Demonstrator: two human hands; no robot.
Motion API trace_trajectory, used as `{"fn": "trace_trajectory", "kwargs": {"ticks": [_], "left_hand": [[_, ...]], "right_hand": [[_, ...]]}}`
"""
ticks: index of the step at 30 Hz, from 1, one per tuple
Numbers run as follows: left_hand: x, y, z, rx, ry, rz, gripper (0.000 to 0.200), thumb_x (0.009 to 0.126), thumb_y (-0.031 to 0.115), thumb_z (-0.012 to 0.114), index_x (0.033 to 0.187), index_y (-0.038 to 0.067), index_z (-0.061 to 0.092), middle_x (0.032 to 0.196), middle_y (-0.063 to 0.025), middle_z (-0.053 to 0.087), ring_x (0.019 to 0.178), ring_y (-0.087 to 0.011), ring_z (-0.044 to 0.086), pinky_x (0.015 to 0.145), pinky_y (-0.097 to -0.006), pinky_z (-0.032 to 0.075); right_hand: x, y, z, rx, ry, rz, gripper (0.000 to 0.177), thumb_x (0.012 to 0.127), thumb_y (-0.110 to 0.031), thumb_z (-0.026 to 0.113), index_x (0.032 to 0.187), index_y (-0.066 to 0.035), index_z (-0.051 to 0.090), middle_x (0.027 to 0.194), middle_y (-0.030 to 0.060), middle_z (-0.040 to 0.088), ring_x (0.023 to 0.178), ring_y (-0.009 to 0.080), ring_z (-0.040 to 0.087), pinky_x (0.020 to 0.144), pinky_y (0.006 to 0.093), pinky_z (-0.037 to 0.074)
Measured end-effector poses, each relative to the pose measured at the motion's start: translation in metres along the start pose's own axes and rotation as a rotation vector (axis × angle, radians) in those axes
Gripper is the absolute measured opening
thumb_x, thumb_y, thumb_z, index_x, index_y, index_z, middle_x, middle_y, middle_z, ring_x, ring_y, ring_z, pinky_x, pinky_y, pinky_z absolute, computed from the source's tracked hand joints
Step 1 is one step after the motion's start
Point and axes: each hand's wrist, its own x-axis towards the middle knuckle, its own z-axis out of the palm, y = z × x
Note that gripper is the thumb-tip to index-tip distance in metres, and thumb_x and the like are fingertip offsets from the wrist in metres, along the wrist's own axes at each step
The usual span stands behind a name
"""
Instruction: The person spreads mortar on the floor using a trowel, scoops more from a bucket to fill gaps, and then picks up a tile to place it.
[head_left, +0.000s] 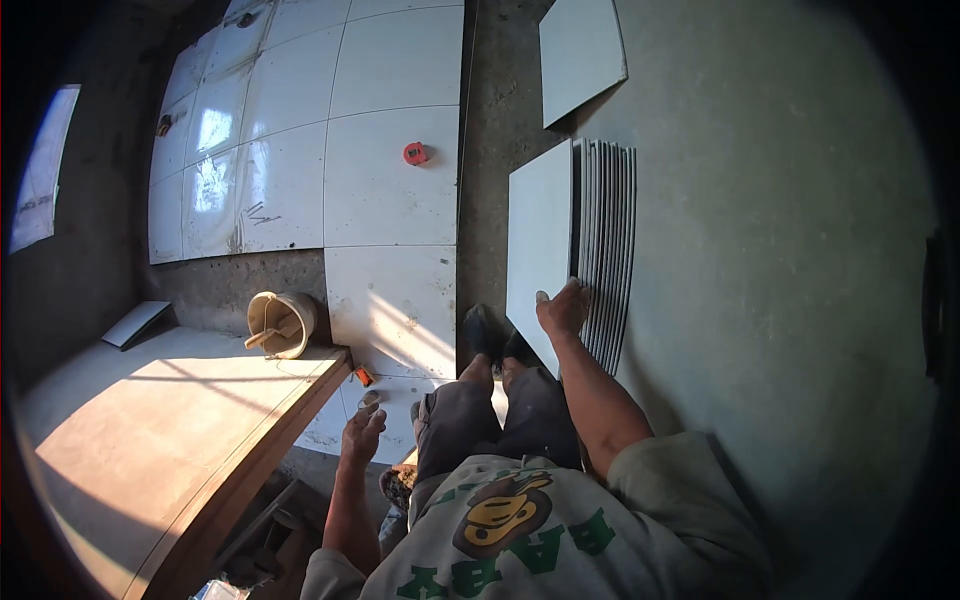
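My right hand grips the upper edge of a large white floor tile, thumb on its face and fingers behind the edge. This tile leans slightly apart from a stack of tiles standing on edge against the wall, with a dark gap between. My left hand hangs free at my left side, its fingers loosely apart and holding nothing. Near it on the floor lie an orange object and a small round item I cannot make out.
White tiles cover the floor ahead, with a red tape measure on them. A bucket holding a tool stands by a wooden-edged ledge at left. Another tile leans on the right wall. My feet stand beside the stack.
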Motion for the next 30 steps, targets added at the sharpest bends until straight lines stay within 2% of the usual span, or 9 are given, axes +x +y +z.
{"fn": "trace_trajectory", "kwargs": {"ticks": [2,6,8,14,22,23,26,28,30], "left_hand": [[0.002,-0.015,-0.014,0.013,-0.012,0.004,0.055,0.088,0.036,0.056,0.121,-0.008,0.056,0.101,-0.0169,0.066,0.084,-0.0222,0.068,0.066,-0.031,0.051],[-0.003,-0.018,-0.056,-0.075,0.024,-0.069,0.058,0.091,0.036,0.054,0.131,-0.004,0.049,0.109,-0.012,0.064,0.095,-0.0212,0.065,0.074,-0.0327,0.048],[-0.01,-0.001,-0.079,-0.105,0.115,-0.133,0.053,0.091,0.032,0.055,0.129,-0.005,0.051,0.107,-0.0176,0.066,0.092,-0.0216,0.066,0.077,-0.0312,0.049],[-0.023,-0.036,-0.147,-0.138,0.333,-0.125,0.045,0.093,0.033,0.056,0.122,-0.001,0.057,0.094,-0.0125,0.066,0.084,-0.0205,0.064,0.075,-0.0318,0.048],[-0.068,-0.048,-0.197,0.043,0.426,-0.175,0.04,0.093,0.032,0.058,0.114,-0.002,0.061,0.088,-0.0037,0.063,0.077,-0.0117,0.056,0.071,-0.0247,0.045],[-0.073,-0.049,-0.2,0.023,0.458,-0.138,0.039,0.093,0.031,0.058,0.112,-0.002,0.06,0.087,-0.0075,0.064,0.079,-0.0152,0.059,0.073,-0.0279,0.046],[-0.088,-0.039,-0.216,0.019,0.469,-0.086,0.039,0.092,0.032,0.059,0.112,-0.001,0.061,0.09,-0.0103,0.067,0.082,-0.0183,0.063,0.072,-0.0303,0.048],[-0.097,-0.026,-0.222,-0.09,0.444,-0.282,0.042,0.09,0.036,0.059,0.115,0.002,0.062,0.094,-0.0086,0.067,0.085,-0.0172,0.064,0.068,-0.0282,0.047],[-0.097,-0.048,-0.224,-0.153,0.5,-0.234,0.046,0.09,0.039,0.058,0.117,0.002,0.062,0.09,-0.0074,0.066,0.079,-0.015,0.062,0.063,-0.026,0.045]], "right_hand": [[0.007,-0.011,-0.027,0.059,-0.244,0.097,0.059,0.079,-0.033,0.07,0.121,0.003,0.05,0.122,0.0277,0.052,0.116,0.0414,0.05,0.094,0.0459,0.045],[0.023,0.002,-0.008,0.059,-0.283,0.071,0.039,0.08,-0.029,0.066,0.102,0.003,0.06,0.105,0.0266,0.064,0.096,0.039,0.064,0.085,0.0443,0.052],[0.027,0.008,-0.001,0.011,-0.319,0.056,0.041,0.081,-0.033,0.065,0.1,0.004,0.062,0.102,0.0254,0.065,0.096,0.0384,0.064,0.085,0.0437,0.051],[0.046,0.023,0.016,-0.021,-0.412,0.12,0.051,0.083,-0.04,0.062,0.101,0.008,0.065,0.099,0.0248,0.067,0.096,0.0351,0.065,0.083,0.0419,0.052],[0.063,-0.007,-0.002,0.161,-0.596,0.365,0.072,0.083,-0.044,0.064,0.126,0.012,0.048,0.126,0.0267,0.053,0.107,0.0382,0.06,0.074,0.0461,0.059],[0.061,-0.014,-0.004,0.105,-0.562,0.315,0.064,0.084,-0.046,0.062,0.112,0.012,0.059,0.112,0.0297,0.061,0.101,0.0393,0.064,0.075,0.0427,0.058],[0.076,-0.002,0.02,-0.037,-0.553,0.193,0.06,0.083,-0.044,0.063,0.108,0.011,0.062,0.114,0.0313,0.06,0.105,0.0416,0.061,0.093,0.043,0.05],[0.077,0.008,0.029,-0.071,-0.542,0.173,0.061,0.081,-0.043,0.066,0.11,0.011,0.061,0.115,0.0303,0.059,0.107,0.0415,0.06,0.091,0.0434,0.05],[0.078,0.016,0.031,-0.038,-0.464,0.181,0.061,0.077,-0.041,0.069,0.11,0.01,0.061,0.115,0.0311,0.059,0.112,0.0422,0.057,0.096,0.0428,0.046]]}}
